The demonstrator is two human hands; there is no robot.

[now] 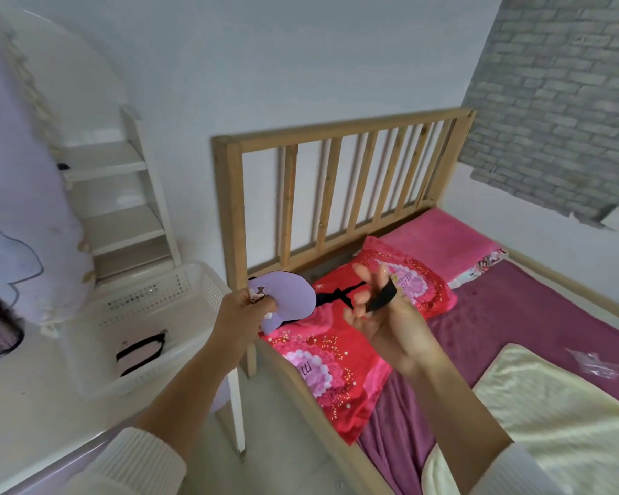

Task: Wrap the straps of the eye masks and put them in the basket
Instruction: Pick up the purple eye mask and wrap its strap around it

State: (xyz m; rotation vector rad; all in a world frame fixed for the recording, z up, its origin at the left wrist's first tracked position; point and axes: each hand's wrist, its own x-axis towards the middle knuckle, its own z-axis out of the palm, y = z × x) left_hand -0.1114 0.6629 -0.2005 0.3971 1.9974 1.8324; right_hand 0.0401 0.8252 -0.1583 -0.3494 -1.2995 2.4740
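Note:
My left hand (242,309) grips a lilac eye mask (293,292) by its left end, above the bed's corner. The mask's black strap (381,298) stretches right and loops over the fingers of my right hand (383,316), which pulls it taut. A white plastic basket (193,280) stands on the white table to the left. Inside the basket lies a pink eye mask (140,351) with its black strap around it.
A wooden bed frame with a slatted headboard (336,194) stands to the right, bearing red floral pillows (336,366), a purple sheet and a cream blanket (558,416). A white shelf (122,194) and a lilac cushion (22,223) sit behind the basket.

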